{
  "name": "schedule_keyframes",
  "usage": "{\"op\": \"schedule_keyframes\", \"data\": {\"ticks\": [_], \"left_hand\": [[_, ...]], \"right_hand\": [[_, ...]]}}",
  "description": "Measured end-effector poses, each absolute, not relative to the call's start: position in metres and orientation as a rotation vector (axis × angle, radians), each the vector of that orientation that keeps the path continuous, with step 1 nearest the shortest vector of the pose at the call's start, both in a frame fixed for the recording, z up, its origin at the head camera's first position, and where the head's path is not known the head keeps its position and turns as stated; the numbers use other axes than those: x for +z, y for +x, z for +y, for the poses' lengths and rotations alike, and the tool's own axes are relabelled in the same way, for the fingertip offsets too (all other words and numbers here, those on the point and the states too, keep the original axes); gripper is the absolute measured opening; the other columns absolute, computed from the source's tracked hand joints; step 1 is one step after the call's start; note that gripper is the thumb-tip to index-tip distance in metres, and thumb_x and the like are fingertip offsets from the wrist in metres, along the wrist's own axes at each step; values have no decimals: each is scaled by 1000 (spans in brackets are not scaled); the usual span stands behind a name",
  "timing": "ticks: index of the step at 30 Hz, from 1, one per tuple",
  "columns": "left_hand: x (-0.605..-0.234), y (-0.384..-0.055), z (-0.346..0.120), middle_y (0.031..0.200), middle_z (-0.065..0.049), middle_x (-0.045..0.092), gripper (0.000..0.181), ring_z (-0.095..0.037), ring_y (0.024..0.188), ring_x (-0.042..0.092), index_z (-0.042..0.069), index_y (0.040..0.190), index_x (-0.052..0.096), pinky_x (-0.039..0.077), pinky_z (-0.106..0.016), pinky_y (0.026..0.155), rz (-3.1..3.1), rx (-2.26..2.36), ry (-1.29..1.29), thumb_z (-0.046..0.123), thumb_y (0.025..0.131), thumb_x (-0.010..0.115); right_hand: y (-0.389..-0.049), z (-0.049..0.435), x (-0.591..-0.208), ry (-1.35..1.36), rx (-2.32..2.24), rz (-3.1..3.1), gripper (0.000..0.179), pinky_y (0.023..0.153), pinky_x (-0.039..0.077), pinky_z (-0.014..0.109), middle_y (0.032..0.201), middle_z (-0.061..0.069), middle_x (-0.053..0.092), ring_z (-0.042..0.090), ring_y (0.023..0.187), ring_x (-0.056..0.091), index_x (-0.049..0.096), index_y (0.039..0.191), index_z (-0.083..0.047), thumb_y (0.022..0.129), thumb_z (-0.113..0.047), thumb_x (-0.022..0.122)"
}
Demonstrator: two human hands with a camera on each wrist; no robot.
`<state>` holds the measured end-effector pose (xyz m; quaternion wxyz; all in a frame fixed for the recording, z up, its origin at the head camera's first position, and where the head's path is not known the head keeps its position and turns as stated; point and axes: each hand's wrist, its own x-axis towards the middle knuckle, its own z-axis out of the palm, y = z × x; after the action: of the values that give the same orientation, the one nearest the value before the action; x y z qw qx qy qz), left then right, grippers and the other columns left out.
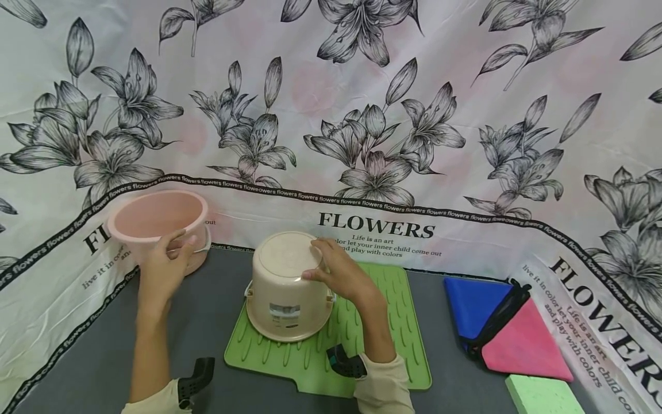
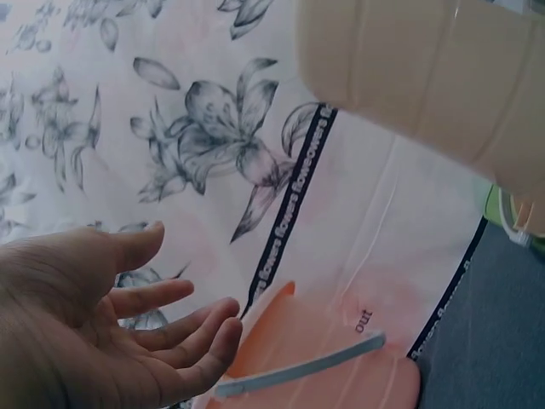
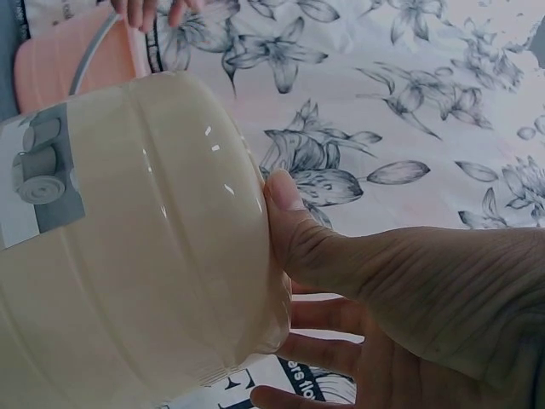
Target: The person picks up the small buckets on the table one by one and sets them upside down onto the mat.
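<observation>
A cream bucket (image 1: 289,287) stands upside down on a green ridged mat (image 1: 383,322), its label facing me. My right hand (image 1: 343,267) touches the right side of its raised base, thumb against the edge and fingers spread loosely, as the right wrist view shows. To the left, a pink bucket (image 1: 157,227) stands upright with its mouth up and a pale handle (image 2: 298,366) at its side. My left hand (image 1: 165,261) is in front of that bucket, its fingers relaxed and holding nothing in the left wrist view. Whether it touches the bucket I cannot tell.
On the right of the grey table (image 1: 227,385) lies a blue and pink folded item (image 1: 522,339) with a black strip across it. A light green block (image 1: 543,394) sits at the front right. A flower-printed cloth (image 1: 289,207) hangs behind and along the sides.
</observation>
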<state>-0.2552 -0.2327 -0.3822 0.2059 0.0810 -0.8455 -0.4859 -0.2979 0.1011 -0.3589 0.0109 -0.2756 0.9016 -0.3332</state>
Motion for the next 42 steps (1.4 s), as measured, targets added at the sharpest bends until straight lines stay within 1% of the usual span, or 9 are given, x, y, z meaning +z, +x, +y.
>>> {"op": "schedule_keyframes", "data": {"ticks": [4,10,15,21,25,31,34,37,42], "left_hand": [[-387,-254,-246,151,-22,56,62,-25,122,64,13,159,45,43,-7,73,-2312,-1373,395,47,108,51],[-392,-252,-260,155,-22,50,63,14,87,51,11,161,41,42,-3,68,-2229,-1475,502,45,108,49],[-395,-251,-268,167,-21,35,63,17,74,51,15,165,33,43,-9,74,-2174,-1616,566,44,110,44],[-402,-253,-271,176,-10,16,67,-2,113,58,23,169,20,48,-20,105,-1989,-1933,554,45,110,43],[-405,-257,-269,177,-10,8,67,-17,157,29,24,170,9,31,-33,131,-1899,-2056,449,40,112,38],[-406,-258,-271,177,-10,-2,71,-20,165,14,17,170,6,31,-26,129,-1773,-2191,290,39,112,40],[-403,-257,-272,173,-13,17,77,-17,156,39,13,169,8,47,-14,113,-1668,-2288,241,40,109,48],[-398,-256,-271,143,-3,51,81,-5,121,67,11,169,12,59,-12,89,-1612,-2302,269,38,106,56],[-393,-253,-274,88,14,73,81,0,74,76,8,168,12,60,-15,67,-1709,-2264,392,37,107,57]], "right_hand": [[-298,101,-359,-864,-1021,2811,72,127,36,55,164,22,40,39,154,39,43,155,2,98,-28,74],[-299,102,-360,-880,-1021,2821,70,127,36,56,164,23,39,40,154,39,43,155,2,98,-27,73],[-298,102,-360,-875,-1012,2816,71,128,35,56,164,23,38,39,155,38,43,156,2,99,-28,73],[-297,103,-360,-877,-1018,2824,70,129,34,55,164,22,39,39,155,37,45,154,3,98,-28,73],[-297,103,-360,-870,-1004,2823,70,129,33,54,165,21,38,38,156,36,45,155,2,98,-28,73],[-297,103,-360,-889,-1001,2834,68,129,33,56,165,23,38,40,155,36,47,153,3,99,-28,72],[-297,103,-359,-901,-1006,2837,66,128,34,56,164,23,39,40,154,38,48,152,4,99,-27,72],[-298,102,-358,-891,-1009,2834,67,129,34,56,164,22,39,39,155,37,48,153,3,98,-28,72],[-299,101,-358,-883,-1007,2834,67,128,34,55,164,21,39,39,154,38,48,153,1,98,-29,73]]}}
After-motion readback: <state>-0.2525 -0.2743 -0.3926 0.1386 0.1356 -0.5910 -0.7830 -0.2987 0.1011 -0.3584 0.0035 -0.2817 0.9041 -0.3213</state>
